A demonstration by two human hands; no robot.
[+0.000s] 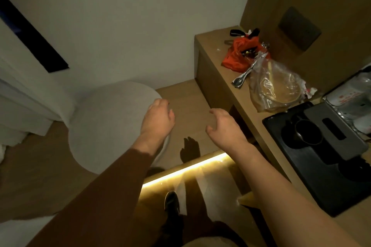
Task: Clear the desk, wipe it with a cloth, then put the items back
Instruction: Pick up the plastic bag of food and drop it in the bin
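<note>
The long wooden desk (212,46) is seen along the right wall, running away from the viewer with a red bag (239,54) at its far end, while the left hand (158,118) and right hand (224,126) are held loosely curled and empty beside it.

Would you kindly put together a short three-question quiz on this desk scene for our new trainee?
1. True or false: the right hand is gripping the red plastic bag.
2. Which lies nearest the black tray on the desk?
A. the red plastic bag
B. the clear bag holding a bowl
C. the wrapped spoon
3. Fill in: the left hand hangs over the round grey ____.

Key
1. False; both hands are held out in the air and hold nothing.
2. B
3. stool
</note>
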